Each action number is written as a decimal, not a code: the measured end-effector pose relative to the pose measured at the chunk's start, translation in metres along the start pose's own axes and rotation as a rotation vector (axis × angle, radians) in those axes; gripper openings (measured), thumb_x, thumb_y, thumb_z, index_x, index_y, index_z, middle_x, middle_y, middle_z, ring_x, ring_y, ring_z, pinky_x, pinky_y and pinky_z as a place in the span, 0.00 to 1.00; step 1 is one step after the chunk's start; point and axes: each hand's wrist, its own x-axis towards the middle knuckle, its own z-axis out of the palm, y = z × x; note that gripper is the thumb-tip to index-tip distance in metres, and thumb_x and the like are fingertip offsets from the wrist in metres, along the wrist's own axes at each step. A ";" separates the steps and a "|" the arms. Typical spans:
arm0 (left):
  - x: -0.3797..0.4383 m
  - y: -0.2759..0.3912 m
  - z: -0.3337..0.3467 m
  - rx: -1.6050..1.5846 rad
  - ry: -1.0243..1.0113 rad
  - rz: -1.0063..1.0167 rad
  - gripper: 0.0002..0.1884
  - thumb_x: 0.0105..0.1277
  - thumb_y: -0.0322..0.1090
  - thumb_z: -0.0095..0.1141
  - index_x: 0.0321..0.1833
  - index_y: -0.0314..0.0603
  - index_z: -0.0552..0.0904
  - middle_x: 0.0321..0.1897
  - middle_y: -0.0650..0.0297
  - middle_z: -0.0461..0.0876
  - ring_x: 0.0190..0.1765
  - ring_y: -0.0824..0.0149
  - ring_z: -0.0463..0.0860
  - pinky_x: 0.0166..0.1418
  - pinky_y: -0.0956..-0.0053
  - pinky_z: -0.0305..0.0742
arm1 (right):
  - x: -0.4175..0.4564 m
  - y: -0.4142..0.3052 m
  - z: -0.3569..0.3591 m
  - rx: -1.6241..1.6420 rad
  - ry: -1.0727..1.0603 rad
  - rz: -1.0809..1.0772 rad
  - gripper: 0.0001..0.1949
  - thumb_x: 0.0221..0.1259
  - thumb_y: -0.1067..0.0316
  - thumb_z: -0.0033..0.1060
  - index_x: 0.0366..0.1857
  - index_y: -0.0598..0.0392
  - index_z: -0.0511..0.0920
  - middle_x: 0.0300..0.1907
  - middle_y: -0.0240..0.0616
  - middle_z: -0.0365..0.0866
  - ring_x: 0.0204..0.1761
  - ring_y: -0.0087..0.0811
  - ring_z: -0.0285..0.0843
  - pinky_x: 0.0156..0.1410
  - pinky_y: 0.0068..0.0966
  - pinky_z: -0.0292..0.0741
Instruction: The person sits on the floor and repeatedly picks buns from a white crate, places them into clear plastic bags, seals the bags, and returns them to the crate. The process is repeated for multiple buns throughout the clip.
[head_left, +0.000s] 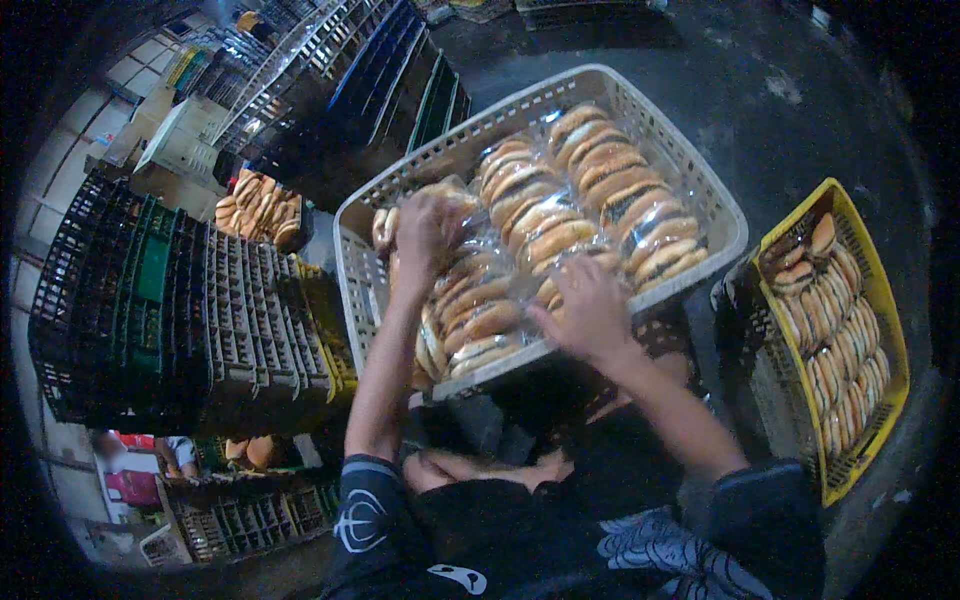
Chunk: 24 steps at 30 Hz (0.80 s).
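Observation:
A pale plastic crate with perforated sides lies in front of me, holding rows of filled buns in clear plastic wrap. In its left part, my left hand reaches down onto the wrapped buns, blurred, with its fingertips hidden. My right hand lies over the near end of the middle row, beside the front rim. Its thumb is spread away from the fingers, and I see nothing lifted in it. Under both hands the wrap reflects light.
Stacked crates stand on the left, with loose buns behind them. A yellow crate of filled buns is at right. More crate stacks rise at the back. A person is at lower left. Dark floor surrounds these.

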 end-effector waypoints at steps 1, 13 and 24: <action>0.006 -0.019 0.016 -0.075 -0.262 -0.069 0.12 0.58 0.37 0.54 0.40 0.39 0.80 0.39 0.47 0.78 0.46 0.48 0.77 0.51 0.61 0.70 | 0.001 -0.001 -0.001 0.054 -0.036 0.013 0.27 0.47 0.49 0.62 0.43 0.62 0.74 0.47 0.48 0.73 0.55 0.44 0.67 0.54 0.38 0.70; 0.006 -0.024 0.022 0.341 -0.067 -0.298 0.23 0.45 0.40 0.64 0.42 0.38 0.74 0.40 0.54 0.76 0.49 0.52 0.73 0.52 0.61 0.68 | 0.008 -0.006 -0.007 0.107 -0.050 0.086 0.22 0.53 0.49 0.56 0.40 0.61 0.75 0.43 0.45 0.76 0.44 0.39 0.74 0.48 0.33 0.73; -0.193 0.208 -0.065 -1.703 0.450 -0.510 0.43 0.48 0.26 0.62 0.68 0.40 0.56 0.70 0.49 0.48 0.70 0.52 0.54 0.71 0.57 0.49 | -0.085 -0.014 -0.065 1.323 -0.316 0.451 0.22 0.59 0.68 0.54 0.57 0.64 0.67 0.55 0.44 0.72 0.60 0.36 0.67 0.66 0.31 0.62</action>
